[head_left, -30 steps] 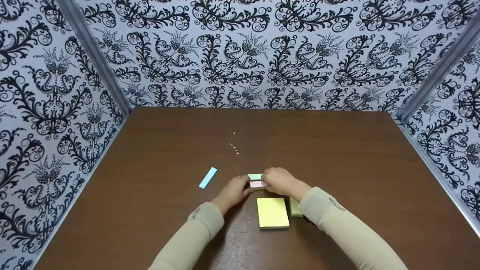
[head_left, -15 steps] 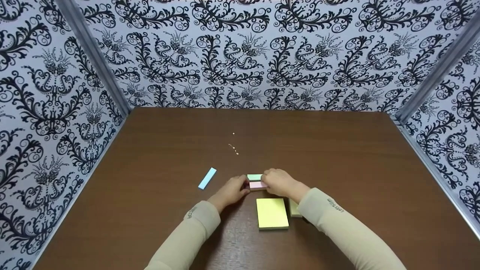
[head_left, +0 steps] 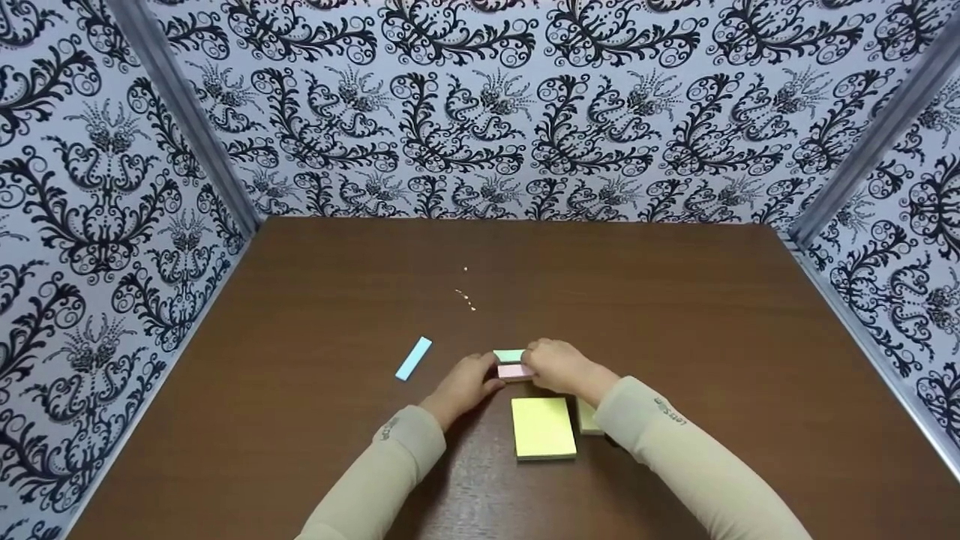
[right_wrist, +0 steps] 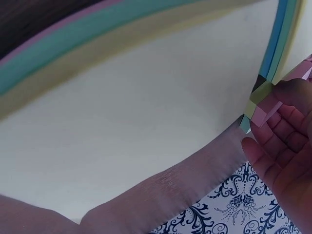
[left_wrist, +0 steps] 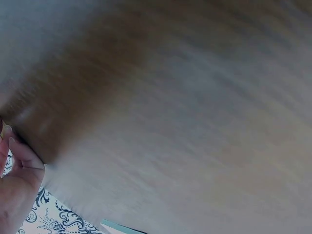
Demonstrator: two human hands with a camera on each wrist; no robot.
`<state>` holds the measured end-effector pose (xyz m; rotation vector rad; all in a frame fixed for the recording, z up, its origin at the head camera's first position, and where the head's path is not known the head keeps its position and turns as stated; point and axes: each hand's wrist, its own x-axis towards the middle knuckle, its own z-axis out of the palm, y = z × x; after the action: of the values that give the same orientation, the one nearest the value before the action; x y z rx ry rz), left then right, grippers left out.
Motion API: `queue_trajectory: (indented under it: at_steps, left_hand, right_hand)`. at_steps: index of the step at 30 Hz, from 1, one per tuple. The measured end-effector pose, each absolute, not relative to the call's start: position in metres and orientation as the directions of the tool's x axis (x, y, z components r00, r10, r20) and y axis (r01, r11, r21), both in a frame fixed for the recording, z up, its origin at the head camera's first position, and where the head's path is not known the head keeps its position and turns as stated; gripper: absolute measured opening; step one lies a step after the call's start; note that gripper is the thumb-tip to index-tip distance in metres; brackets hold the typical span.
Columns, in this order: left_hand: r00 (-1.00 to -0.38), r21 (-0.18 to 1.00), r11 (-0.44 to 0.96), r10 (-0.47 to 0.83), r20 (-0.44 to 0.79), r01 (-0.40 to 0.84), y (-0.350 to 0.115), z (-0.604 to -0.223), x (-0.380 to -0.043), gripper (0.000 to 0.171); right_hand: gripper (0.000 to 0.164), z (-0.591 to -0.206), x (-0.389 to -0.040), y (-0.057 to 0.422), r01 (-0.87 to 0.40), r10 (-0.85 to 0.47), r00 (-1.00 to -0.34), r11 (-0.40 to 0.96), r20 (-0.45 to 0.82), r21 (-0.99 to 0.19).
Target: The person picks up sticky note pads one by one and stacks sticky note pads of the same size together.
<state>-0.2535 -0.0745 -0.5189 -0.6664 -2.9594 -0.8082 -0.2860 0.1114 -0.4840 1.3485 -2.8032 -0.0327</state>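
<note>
In the head view, a narrow pink sticky-note pad lies between my hands, with a narrow green sticky-note pad just beyond it. My left hand has its thumb and fingers at the left ends of these pads. At the other end my right hand grips the pink pad, its knuckles covering that end. The right wrist view has the right fingers pinching pink and yellow layers, with a green edge beneath. Only the left hand's thumb side enters the left wrist view; its fingertips are cut off there.
Nearer me sits a square yellow sticky-note pad, and a second yellowish pad is partly under the right sleeve. A narrow blue pad lies slanted to the left. Small pale specks mark the brown table. Patterned walls surround it.
Both hands stay almost in place around the narrow pads. The yellow edge that showed below the pink pad a second ago is less visible now.
</note>
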Motion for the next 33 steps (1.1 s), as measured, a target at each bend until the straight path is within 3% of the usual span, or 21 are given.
queue_trajectory:
  at_steps: [16,21,25,33]
  left_hand:
    - [-0.909,0.487,0.771,0.388,0.153,0.411,-0.074,-0.518,-0.252,0.018]
    - [-0.904,0.494,0.761,0.399,0.153,0.420,-0.076,-0.520,-0.252,0.019]
    - [-0.908,0.495,0.767,0.395,0.138,0.409,-0.076,-0.520,-0.252,0.020]
    - [-0.917,0.498,0.775,0.378,0.126,0.388,-0.074,-0.521,-0.252,0.020]
  right_hand:
    - [0.008,-0.476,-0.288,0.112,-0.788,-0.788,-0.616,0.615,-0.004,-0.032]
    - [0.022,-0.460,-0.297,0.114,-0.715,-0.720,-0.694,0.690,-0.003,-0.114]
    - [0.014,-0.455,-0.308,0.117,-0.681,-0.680,-0.732,0.726,0.042,-0.100]
    - [0.007,-0.475,-0.311,0.114,-0.745,-0.748,-0.663,0.658,0.018,-0.105]
